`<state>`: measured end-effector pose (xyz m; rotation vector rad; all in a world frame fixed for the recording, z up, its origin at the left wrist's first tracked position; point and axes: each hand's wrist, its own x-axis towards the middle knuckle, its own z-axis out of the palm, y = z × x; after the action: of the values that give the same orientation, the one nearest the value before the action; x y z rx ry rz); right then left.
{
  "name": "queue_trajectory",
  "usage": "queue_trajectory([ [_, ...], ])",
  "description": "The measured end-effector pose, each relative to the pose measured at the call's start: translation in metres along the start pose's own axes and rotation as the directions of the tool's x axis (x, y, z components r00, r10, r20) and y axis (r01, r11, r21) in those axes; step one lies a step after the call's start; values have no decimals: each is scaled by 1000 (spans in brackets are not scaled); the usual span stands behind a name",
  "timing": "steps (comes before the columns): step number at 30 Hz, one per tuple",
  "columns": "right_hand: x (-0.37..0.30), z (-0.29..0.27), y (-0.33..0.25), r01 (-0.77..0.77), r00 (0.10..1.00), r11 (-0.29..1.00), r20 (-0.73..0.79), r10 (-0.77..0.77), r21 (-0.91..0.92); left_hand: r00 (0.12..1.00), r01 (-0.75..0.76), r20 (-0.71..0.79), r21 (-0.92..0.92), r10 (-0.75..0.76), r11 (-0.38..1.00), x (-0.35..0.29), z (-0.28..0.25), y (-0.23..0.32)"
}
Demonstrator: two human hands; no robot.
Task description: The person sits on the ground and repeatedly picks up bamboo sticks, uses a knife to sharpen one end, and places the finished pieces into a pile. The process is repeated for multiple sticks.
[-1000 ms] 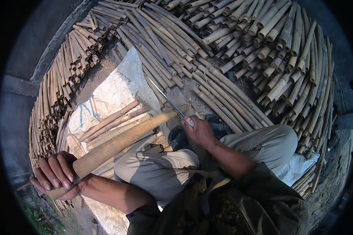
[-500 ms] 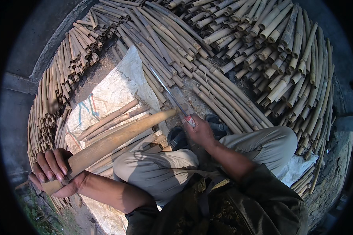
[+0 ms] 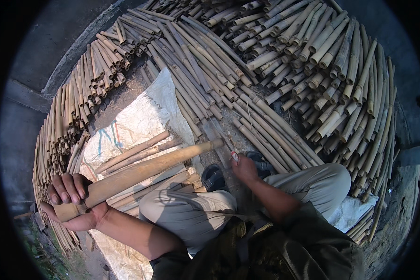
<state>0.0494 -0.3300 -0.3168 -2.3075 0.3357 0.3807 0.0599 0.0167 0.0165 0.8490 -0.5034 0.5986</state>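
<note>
A thick tan bamboo piece (image 3: 149, 169) slants across my lap side, over shorter bamboo pieces (image 3: 134, 151) lying on a white sack sheet (image 3: 126, 116). My left hand (image 3: 70, 198) is closed round its near left end, with the fingers curled over the top. The piece's far end lies beside the shaft of a long, thin metal tool (image 3: 227, 142); whether they touch I cannot tell. My right hand (image 3: 244, 169) is closed on the tool's red-and-white handle, between my feet. The shaft points away from me and is blurred, so its exact kind is unclear.
Long bamboo poles (image 3: 261, 123) lie beyond my feet. A high stack of bamboo (image 3: 331, 70) rises at the right, and another row (image 3: 74, 102) curves along the left by a grey wall (image 3: 37, 60). My sandal (image 3: 213, 176) rests near the tool.
My left hand and its end of the bamboo have moved slightly up and away from me. The tool's shaft, sharp before, is now blurred. The whole view has shifted a little.
</note>
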Motion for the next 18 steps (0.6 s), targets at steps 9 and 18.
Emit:
queue_trajectory([
  [9, 27, -4, -8, 410, 851, 871, -229, -472, -271, 953, -32, -302, -103, -1, 994, -5, -27, 20],
  [18, 42, 8, -43, 610, 792, 780, 94, -603, -136, 734, -116, -340, 790, 588, 603, -6, -3, -38],
])
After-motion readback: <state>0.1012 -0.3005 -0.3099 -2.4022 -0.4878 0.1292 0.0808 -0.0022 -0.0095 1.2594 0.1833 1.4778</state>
